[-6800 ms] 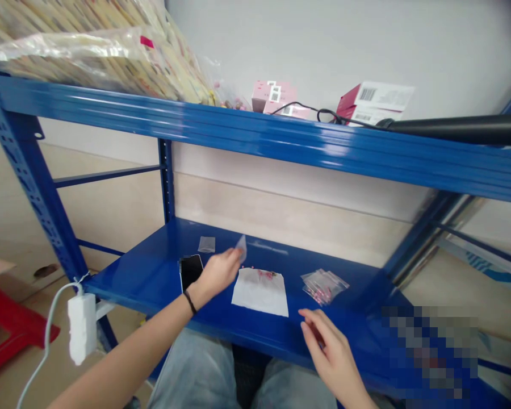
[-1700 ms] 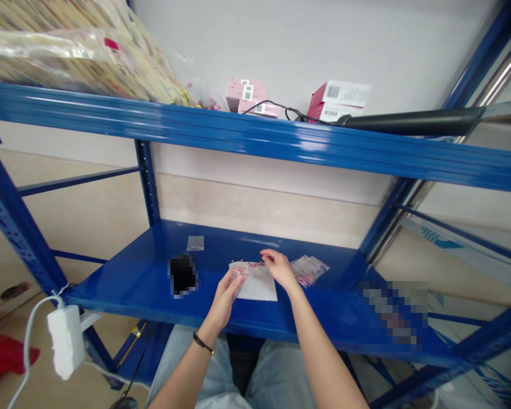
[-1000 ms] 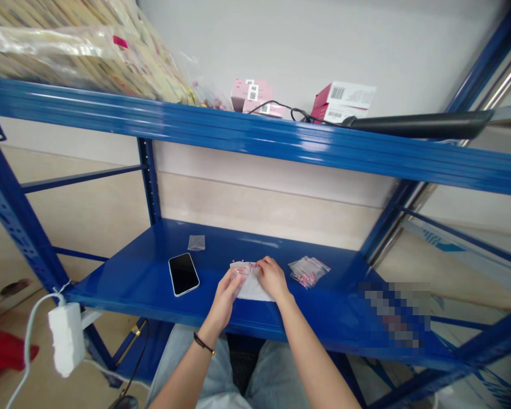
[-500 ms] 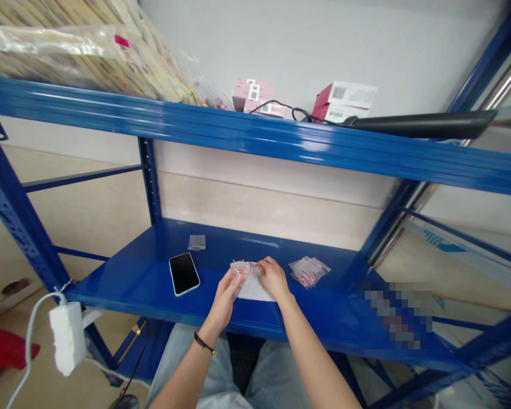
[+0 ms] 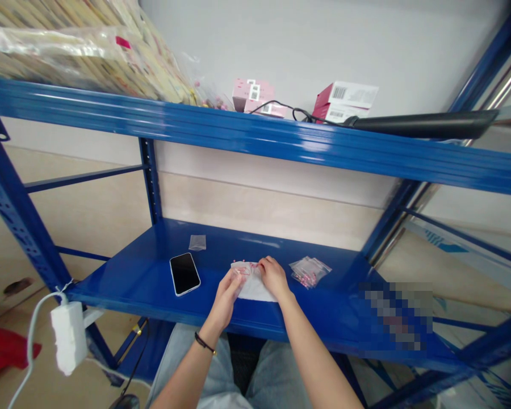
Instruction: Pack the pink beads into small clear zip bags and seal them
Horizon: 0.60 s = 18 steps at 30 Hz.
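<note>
A white sheet lies on the blue shelf under both hands. My left hand pinches a small clear plastic bag with reddish marks, above the sheet's left part. My right hand rests on the sheet's right side, thumb and fingers pressed together beside several tiny pink beads; what they hold is too small to make out. A few more pink beads sit at the sheet's far edge. To the right lies a pile of clear zip bags with pink and red beads inside.
A phone lies left of the hands, with a flat clear bag behind it. The upper blue beam crosses overhead, carrying packed bags, pink boxes and a black rod. A white power strip hangs at the left.
Both hands stay in nearly the same place over the white sheet. The view has shifted very slightly; nothing else has visibly moved.
</note>
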Each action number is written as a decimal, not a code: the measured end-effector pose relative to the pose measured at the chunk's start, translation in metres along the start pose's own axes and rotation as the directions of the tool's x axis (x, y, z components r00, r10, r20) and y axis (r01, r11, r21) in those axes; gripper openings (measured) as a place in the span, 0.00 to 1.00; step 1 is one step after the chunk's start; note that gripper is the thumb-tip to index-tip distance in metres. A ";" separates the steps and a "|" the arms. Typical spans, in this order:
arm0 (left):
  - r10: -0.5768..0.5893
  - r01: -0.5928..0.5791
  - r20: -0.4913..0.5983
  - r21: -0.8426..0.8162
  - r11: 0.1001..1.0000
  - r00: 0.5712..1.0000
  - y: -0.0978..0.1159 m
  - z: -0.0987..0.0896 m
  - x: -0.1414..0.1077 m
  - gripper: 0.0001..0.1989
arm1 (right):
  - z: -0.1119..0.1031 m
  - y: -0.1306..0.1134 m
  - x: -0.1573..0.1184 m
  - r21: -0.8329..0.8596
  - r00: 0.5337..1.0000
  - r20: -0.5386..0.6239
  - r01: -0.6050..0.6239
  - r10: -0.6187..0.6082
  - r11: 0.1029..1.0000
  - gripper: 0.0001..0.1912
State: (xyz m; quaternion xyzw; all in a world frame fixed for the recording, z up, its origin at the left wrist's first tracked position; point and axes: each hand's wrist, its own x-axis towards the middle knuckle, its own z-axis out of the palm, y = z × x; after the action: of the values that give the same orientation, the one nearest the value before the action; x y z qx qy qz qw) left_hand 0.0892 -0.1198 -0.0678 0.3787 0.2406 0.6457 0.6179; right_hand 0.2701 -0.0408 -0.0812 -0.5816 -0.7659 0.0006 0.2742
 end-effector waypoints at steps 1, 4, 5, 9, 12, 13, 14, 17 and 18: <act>0.002 -0.002 -0.005 0.001 1.000 1.000 0.000 0.000 0.000 0.18 | 0.000 0.000 0.000 0.011 1.000 -0.006 -0.001 0.001 1.000 0.11; 0.004 -0.004 -0.016 0.005 1.000 1.000 0.000 0.000 0.000 0.20 | -0.004 -0.002 0.000 0.060 0.999 -0.032 -0.006 0.008 0.998 0.11; 0.000 0.000 -0.017 0.004 1.000 1.000 0.000 0.000 0.000 0.20 | -0.006 -0.003 0.001 0.084 0.999 -0.042 -0.004 0.008 0.996 0.12; -0.008 0.008 -0.017 -0.013 1.000 1.000 -0.001 -0.001 0.001 0.20 | -0.021 -0.012 0.007 0.203 0.997 -0.068 0.039 -0.026 0.978 0.11; -0.008 0.007 -0.030 -0.032 0.999 1.000 -0.002 -0.003 0.003 0.20 | -0.037 -0.026 0.011 0.364 0.995 -0.066 0.097 -0.078 0.926 0.10; -0.013 0.012 -0.033 -0.037 0.999 0.999 -0.003 -0.003 0.004 0.20 | -0.043 -0.032 0.012 0.448 0.993 -0.061 0.118 -0.101 0.886 0.09; -0.017 0.016 -0.033 -0.039 0.999 0.999 -0.003 -0.004 0.004 0.20 | -0.050 -0.038 0.012 0.530 0.990 -0.054 0.138 -0.129 0.837 0.09; -0.008 0.007 -0.012 -0.032 0.999 1.000 -0.004 -0.006 0.005 0.19 | -0.068 -0.056 0.012 0.658 0.974 -0.005 0.172 -0.225 0.733 0.07; -0.006 0.006 0.003 -0.031 0.999 1.000 -0.004 -0.006 0.005 0.18 | -0.073 -0.061 0.012 0.662 0.968 0.019 0.177 -0.252 0.728 0.07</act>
State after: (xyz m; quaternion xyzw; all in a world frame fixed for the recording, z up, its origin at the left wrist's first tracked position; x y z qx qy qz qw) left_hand 0.0872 -0.1137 -0.0740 0.3691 0.2307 0.6471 0.6259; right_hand 0.2444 -0.0729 0.0052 -0.3553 -0.7925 0.2683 0.4168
